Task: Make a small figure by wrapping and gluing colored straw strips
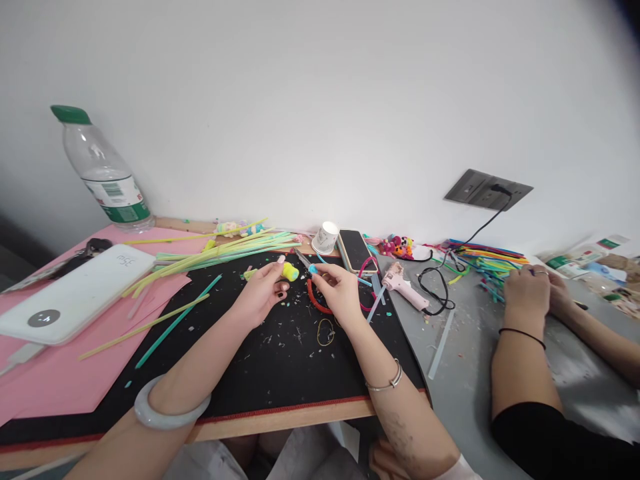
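Note:
My left hand (260,293) is closed on a small fuzzy yellow piece (289,271) with a bluish end, above the black mat (280,360). Facing it, my right hand (340,290) pinches a small bright-blue piece (313,269) between thumb and fingers. A pointed grey blade (302,257) shows just beside those fingertips; whether the hand holds it too, I cannot tell. Under the right hand curves a red loop (316,301), partly hidden. A thin yellowish ring (325,332) lies on the mat amid scattered scraps.
Yellow and green fuzzy sticks (215,257), a white power bank (75,293) and a bottle (107,173) are left. Behind stand a paper cup (326,239) and phone (356,250). A pink glue gun (406,287) lies right, near another person's hands (527,293).

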### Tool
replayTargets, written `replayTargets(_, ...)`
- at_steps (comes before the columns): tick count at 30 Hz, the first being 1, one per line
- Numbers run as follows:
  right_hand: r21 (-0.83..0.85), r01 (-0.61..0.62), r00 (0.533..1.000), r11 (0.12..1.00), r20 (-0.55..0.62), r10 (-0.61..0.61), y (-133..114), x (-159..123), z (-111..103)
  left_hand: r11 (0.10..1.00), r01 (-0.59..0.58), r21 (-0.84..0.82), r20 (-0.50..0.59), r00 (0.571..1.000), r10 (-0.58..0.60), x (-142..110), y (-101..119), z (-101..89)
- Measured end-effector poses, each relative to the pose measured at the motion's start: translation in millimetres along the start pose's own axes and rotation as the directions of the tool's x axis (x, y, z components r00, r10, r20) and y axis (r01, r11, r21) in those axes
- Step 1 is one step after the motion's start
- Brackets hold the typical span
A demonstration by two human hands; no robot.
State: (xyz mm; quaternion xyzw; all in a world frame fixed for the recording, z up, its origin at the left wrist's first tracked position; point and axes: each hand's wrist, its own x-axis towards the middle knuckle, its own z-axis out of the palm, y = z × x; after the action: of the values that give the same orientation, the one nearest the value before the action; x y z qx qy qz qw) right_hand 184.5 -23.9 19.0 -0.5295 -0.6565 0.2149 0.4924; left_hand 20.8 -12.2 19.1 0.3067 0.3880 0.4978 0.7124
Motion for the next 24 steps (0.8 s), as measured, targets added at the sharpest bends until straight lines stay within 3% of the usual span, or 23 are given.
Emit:
replayTargets(5,0.008,0.029,1.0,1.0,0.008,-0.029,-1.6,-1.1,0.3,0.987,0.062,-0.145,-0.027,0.997,-0.066,3.4,-0.6,-1.4)
replayTargets(13,-0.045,0.068,0.998,0.997,-0.013,-0.068,-5.1,-1.6,-0.5,0.984,0.086,-0.153,-0.032,0.995,-0.091,6.0,-2.5,-3.3)
replayTargets(18,-0.011,0.027,0.998,1.0,-0.049,-0.028,-2.7,-1.2,-2.0,0.991,-0.086,0.104,-0.047,0.995,0.092,4.7,-7.1,-5.6)
replayTargets(21,0.006,0.017,0.998,1.0,-0.063,-0.016,-1.5,-0.7,-2.8,0.923,-0.186,0.336,-0.03,0.978,0.208,1.1,-6.1,-4.1)
replayTargets(24,0.001,0.009,0.998,1.0,-0.068,-0.009,-1.8,-0.1,-3.1,0.865,-0.249,0.435,-0.002,0.961,0.277,-0.3,-4.5,-2.5)
